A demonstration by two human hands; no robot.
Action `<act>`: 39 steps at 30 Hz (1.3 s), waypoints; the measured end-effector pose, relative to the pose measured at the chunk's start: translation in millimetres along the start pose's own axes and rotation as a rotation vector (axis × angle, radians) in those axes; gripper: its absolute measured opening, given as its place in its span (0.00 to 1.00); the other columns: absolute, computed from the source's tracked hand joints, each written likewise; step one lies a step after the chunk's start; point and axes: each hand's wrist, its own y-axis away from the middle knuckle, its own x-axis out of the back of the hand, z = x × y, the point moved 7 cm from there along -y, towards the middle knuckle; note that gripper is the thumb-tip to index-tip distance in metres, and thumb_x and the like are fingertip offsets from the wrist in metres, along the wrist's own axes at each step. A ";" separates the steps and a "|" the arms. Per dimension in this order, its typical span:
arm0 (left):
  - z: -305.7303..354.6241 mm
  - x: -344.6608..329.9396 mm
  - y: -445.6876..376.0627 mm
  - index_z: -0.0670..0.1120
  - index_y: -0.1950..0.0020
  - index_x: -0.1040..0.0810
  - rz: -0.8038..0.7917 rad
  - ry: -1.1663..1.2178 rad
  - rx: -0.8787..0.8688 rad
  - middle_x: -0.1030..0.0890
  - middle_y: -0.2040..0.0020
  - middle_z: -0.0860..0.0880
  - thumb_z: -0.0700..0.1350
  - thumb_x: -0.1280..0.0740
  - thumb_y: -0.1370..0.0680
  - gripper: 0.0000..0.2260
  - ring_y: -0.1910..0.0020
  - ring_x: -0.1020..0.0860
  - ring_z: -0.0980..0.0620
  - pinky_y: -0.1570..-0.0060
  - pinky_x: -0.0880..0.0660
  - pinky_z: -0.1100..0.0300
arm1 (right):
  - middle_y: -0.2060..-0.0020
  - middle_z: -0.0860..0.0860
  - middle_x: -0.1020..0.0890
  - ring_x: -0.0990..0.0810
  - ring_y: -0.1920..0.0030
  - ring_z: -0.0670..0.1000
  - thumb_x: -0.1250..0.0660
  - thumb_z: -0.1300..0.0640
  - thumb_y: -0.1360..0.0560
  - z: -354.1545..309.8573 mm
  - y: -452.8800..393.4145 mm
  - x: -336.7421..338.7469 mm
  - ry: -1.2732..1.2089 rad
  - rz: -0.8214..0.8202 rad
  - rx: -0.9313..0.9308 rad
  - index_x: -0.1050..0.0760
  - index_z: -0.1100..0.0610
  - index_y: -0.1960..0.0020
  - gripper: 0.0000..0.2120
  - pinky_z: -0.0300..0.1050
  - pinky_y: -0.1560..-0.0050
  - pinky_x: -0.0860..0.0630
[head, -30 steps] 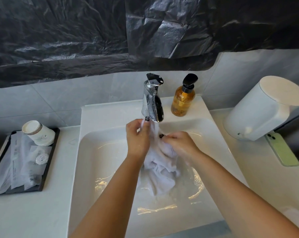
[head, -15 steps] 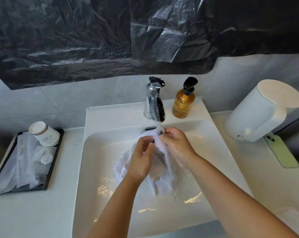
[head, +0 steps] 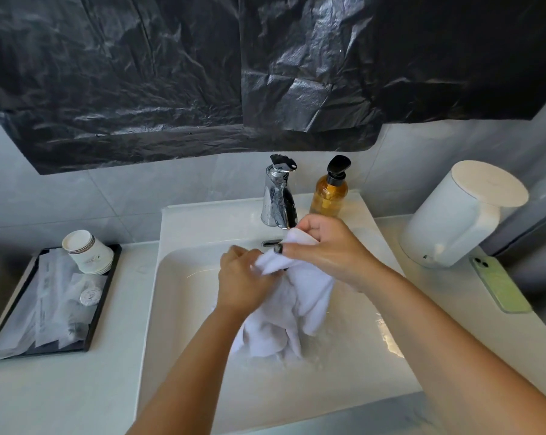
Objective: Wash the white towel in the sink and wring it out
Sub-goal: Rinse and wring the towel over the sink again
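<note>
A white sink (head: 183, 309) is set into a pale counter under a wall hung with black plastic sheeting (head: 202, 73), and the white towel (head: 300, 296) is held over the basin just below the tap (head: 278, 199). Its upper edge is pinched by the curled fingers of the left hand (head: 243, 284) and the right hand (head: 328, 246), close together. Hung with its long axis downward, bunched end toward the basin floor, it is judged soft, limp and water-heavy, best gripped in gathered bunches
</note>
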 end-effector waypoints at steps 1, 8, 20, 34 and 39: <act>6.2 7.3 -0.6 0.52 0.66 0.28 0.024 0.057 -0.009 0.26 0.56 0.47 0.55 0.30 0.40 0.11 0.54 0.25 0.48 0.56 0.29 0.62 | 0.65 0.48 0.22 0.27 0.64 0.45 0.24 0.61 0.32 -8.2 2.7 -0.1 0.128 -0.043 0.038 0.26 0.53 0.58 0.11 0.39 0.64 0.32; 67.4 44.7 1.7 0.46 0.67 0.37 -0.008 0.106 -0.134 0.37 0.71 0.51 0.48 0.18 0.39 0.26 0.69 0.42 0.55 0.74 0.41 0.64 | 0.67 0.47 0.27 0.28 0.60 0.52 0.31 0.57 0.28 -59.4 17.7 20.6 1.002 -0.072 0.236 0.27 0.53 0.61 0.06 0.47 0.68 0.34; 81.7 44.7 0.4 0.47 0.66 0.22 -0.315 0.085 -0.059 0.27 0.70 0.54 0.54 0.21 0.31 0.15 0.70 0.31 0.55 0.66 0.34 0.61 | 0.71 0.53 0.32 0.35 0.68 0.50 0.30 0.58 0.26 -56.6 23.2 65.8 0.413 0.193 0.145 0.29 0.66 0.64 0.15 0.45 0.66 0.41; 19.2 -49.8 -13.8 0.41 0.50 0.21 -0.219 0.664 0.617 0.18 0.62 0.44 0.48 0.39 0.17 0.12 0.62 0.20 0.46 0.59 0.25 0.58 | 0.58 0.55 0.17 0.19 0.58 0.55 0.28 0.43 0.33 107.1 -22.4 -5.7 -0.285 0.270 -0.554 0.19 0.59 0.56 0.18 0.46 0.57 0.24; 15.4 -50.5 -12.2 0.41 0.57 0.22 -0.156 0.656 0.604 0.19 0.64 0.41 0.41 0.41 0.18 0.12 0.67 0.21 0.47 0.65 0.25 0.59 | 0.62 0.57 0.21 0.21 0.57 0.57 0.39 0.59 0.23 92.9 -44.7 -16.0 -0.072 0.349 -0.415 0.26 0.58 0.62 0.10 0.50 0.54 0.26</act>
